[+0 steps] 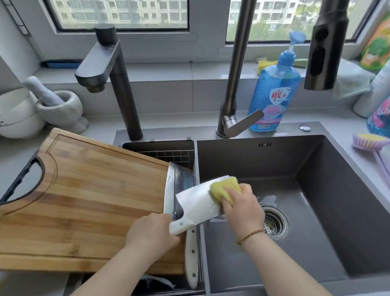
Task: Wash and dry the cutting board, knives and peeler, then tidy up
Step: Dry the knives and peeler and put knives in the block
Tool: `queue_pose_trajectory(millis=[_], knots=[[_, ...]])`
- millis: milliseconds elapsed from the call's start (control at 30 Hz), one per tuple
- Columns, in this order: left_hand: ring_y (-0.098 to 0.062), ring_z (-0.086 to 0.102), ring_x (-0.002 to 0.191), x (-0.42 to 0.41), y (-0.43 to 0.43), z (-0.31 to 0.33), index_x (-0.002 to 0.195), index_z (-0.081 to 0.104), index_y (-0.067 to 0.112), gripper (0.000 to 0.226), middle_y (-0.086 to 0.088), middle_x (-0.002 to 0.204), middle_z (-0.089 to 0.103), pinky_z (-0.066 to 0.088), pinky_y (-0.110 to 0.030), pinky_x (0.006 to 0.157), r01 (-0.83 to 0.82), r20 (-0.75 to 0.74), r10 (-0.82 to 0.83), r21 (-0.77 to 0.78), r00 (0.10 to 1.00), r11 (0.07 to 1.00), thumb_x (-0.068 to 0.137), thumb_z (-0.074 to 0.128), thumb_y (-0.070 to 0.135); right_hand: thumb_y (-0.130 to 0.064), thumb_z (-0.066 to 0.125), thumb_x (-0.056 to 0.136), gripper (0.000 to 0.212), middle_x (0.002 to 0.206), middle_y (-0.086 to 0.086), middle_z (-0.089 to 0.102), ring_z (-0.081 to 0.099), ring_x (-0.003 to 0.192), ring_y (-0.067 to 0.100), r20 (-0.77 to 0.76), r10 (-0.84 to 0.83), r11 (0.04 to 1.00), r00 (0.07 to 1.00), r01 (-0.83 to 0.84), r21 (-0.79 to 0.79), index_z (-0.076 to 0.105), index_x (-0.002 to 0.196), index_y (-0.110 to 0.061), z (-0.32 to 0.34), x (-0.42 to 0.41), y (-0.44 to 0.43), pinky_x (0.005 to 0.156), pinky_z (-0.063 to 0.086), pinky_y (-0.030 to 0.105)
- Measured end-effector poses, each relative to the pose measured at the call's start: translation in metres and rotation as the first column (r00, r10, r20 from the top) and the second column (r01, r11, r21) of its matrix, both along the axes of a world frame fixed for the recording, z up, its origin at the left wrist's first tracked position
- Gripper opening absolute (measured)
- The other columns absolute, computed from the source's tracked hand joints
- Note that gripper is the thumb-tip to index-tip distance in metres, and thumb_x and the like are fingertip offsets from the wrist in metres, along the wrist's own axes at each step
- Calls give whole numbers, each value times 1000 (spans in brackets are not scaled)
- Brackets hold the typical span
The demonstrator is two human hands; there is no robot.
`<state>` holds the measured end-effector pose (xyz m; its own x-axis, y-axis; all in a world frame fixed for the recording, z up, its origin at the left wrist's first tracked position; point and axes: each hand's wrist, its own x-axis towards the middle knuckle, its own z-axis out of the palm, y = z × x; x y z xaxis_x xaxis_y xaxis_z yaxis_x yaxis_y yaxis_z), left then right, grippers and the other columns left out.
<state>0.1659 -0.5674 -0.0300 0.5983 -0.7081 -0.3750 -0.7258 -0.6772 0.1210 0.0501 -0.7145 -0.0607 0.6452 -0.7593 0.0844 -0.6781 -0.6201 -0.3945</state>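
My left hand (149, 233) grips the white handle of a broad cleaver (198, 201), holding its blade flat over the left edge of the dark sink (322, 208). My right hand (243, 209) presses a yellow sponge (225, 187) onto the blade's far end. A second knife (178, 191) with a white riveted handle lies in the wire rack (173, 154), leaning beside the wooden cutting board (76, 199). The board rests tilted across the counter and the rack. I see no peeler.
A pull-out faucet head (326, 44) hangs over the sink, and a second tap (108, 68) stands behind the rack. Blue dish soap (273, 90) stands at the back. A purple brush (376, 147) lies on the right; bowls (9, 115) and a mortar (62, 107) stand left.
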Motion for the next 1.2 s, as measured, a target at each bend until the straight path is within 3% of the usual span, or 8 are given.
queue_pose_trajectory(millis=[167,367,533,700,900,1000,1100,1200], knots=[[-18,57,84,-1,-1,0,100,58,25,22,4,88,55,40,-24,64,-21,-16,21,10,1000,1000,84,53,38,-25,64,72,25,106,6,62,67,76,24,95,263,965,960,-261,-27,70,97,-26,3,-4,41,50,51,29],[-16,53,76,-2,-4,1,89,52,24,14,6,81,52,41,-24,60,-21,-22,21,19,1000,1000,84,52,36,-30,46,93,36,137,0,36,51,111,21,-90,18,1000,996,-16,27,49,129,-32,5,-20,10,78,44,26],[-16,51,76,-4,-2,0,88,50,26,12,7,83,51,38,-25,59,-22,-24,23,25,999,999,84,53,37,-31,88,39,42,85,-1,67,62,49,10,-21,289,956,957,-289,-50,71,77,-33,5,-7,49,32,35,14],[-15,52,76,-7,1,-2,99,54,24,18,7,85,52,38,-22,57,-26,-37,26,5,999,1000,85,52,35,-29,44,94,34,135,1,37,54,107,22,-115,23,1000,993,-23,-1,48,128,-29,6,-17,11,72,42,25],[-17,51,77,-7,3,2,96,54,24,16,7,85,52,38,-25,62,1,-24,0,52,1000,999,84,52,34,-31,75,56,27,90,-2,66,64,53,12,-62,320,945,945,-323,-43,71,83,-33,14,-8,49,41,27,14],[-18,49,77,-9,4,5,92,51,25,10,6,85,50,37,-25,63,9,-16,-8,58,1000,998,84,50,31,-26,46,93,28,123,3,45,60,96,25,-192,113,992,975,-99,84,57,119,-27,20,-9,14,66,41,28],[-17,49,77,-11,3,5,95,51,25,11,6,85,50,37,-25,61,9,-1,-9,49,1000,999,85,49,30,-27,34,98,32,127,8,38,55,106,27,-287,-72,990,955,103,93,51,124,-19,27,6,-9,78,42,30],[-18,51,80,-11,1,6,100,53,26,15,4,87,52,36,-24,62,17,-1,-17,61,1000,998,87,48,28,-20,34,96,31,134,8,36,54,108,28,-295,127,990,947,-103,98,52,122,-16,36,32,23,73,38,30]])
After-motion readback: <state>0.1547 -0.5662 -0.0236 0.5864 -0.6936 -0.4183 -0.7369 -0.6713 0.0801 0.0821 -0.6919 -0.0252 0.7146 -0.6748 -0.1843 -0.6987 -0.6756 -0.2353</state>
